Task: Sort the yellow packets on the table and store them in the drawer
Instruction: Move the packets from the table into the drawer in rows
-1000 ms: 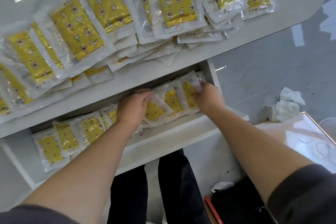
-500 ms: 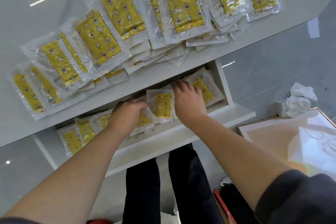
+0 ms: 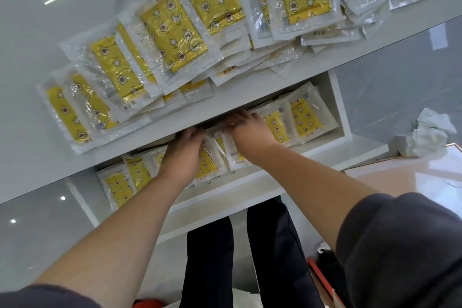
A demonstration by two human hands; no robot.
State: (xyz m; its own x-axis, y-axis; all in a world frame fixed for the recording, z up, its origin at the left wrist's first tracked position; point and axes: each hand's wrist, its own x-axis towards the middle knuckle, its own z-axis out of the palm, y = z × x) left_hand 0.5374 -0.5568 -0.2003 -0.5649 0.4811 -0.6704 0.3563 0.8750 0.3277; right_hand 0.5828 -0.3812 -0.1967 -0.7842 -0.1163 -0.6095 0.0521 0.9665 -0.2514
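Left hand (image 3: 183,157) and right hand (image 3: 250,132) rest on overlapping packets (image 3: 306,117) (drawer (image 3: 336,100) open).

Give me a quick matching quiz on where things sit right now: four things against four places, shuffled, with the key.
Things
1. left hand
2. right hand
3. crumpled tissue
4. overlapping yellow packets

Places
A. spread across the white tabletop
B. off the table, out past the right end of the drawer
C. in the drawer, toward its right half
D. in the drawer, left of the other hand

Pairs: 1-D, 2-C, 3-B, 4-A
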